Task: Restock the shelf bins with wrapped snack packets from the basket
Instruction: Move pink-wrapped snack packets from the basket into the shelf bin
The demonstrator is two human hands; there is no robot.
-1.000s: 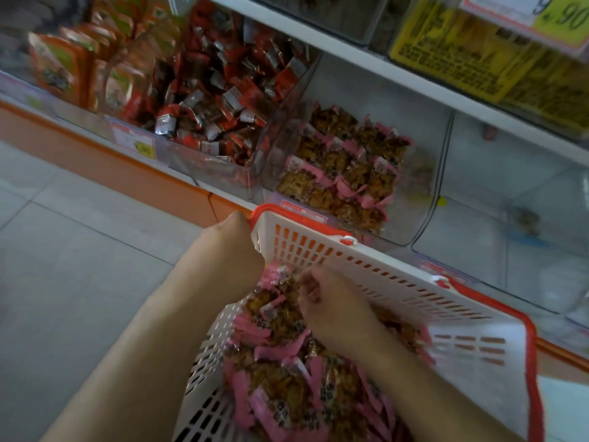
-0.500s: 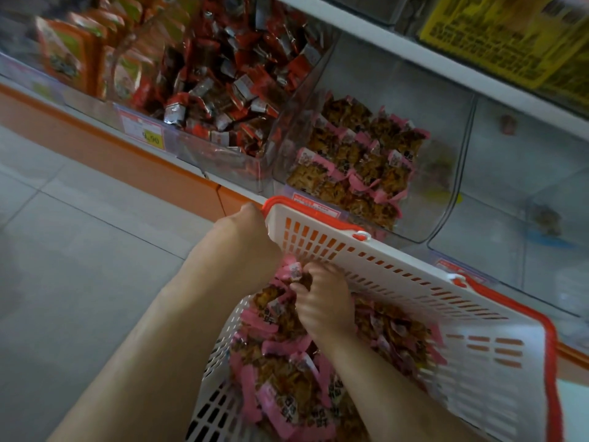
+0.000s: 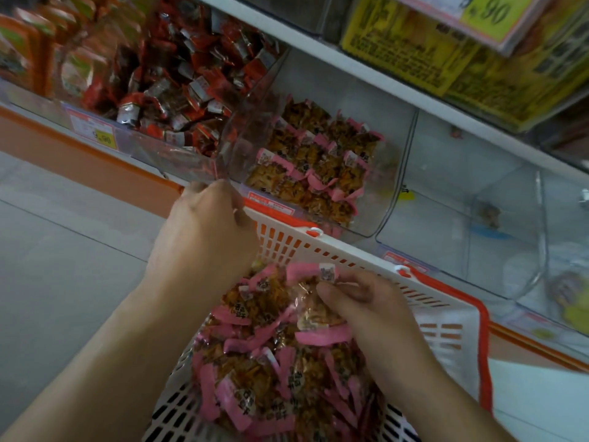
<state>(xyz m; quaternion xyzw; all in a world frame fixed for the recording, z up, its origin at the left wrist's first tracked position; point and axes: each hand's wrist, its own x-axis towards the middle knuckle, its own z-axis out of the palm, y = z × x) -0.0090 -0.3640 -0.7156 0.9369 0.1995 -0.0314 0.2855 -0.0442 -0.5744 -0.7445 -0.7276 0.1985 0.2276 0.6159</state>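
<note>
Grabbing too many packets [image 3: 287, 355] could make some slip and fall on the floor. Your right hand [image 3: 360, 304] pinches a clear packet with pink ends, low in the white basket [image 3: 350, 253]. Your left hand [image 3: 204, 231] curls round the basket's rim. The pink bin [image 3: 390, 183] sits just behind, partly full.

A single wide-angle head camera looks forward and steeply down, close above the white basket [image 3: 366, 256] held near the wearer. It faces the clear shelf bins [image 3: 395, 173] beyond, the floor [image 3: 63, 266] at left.
</note>
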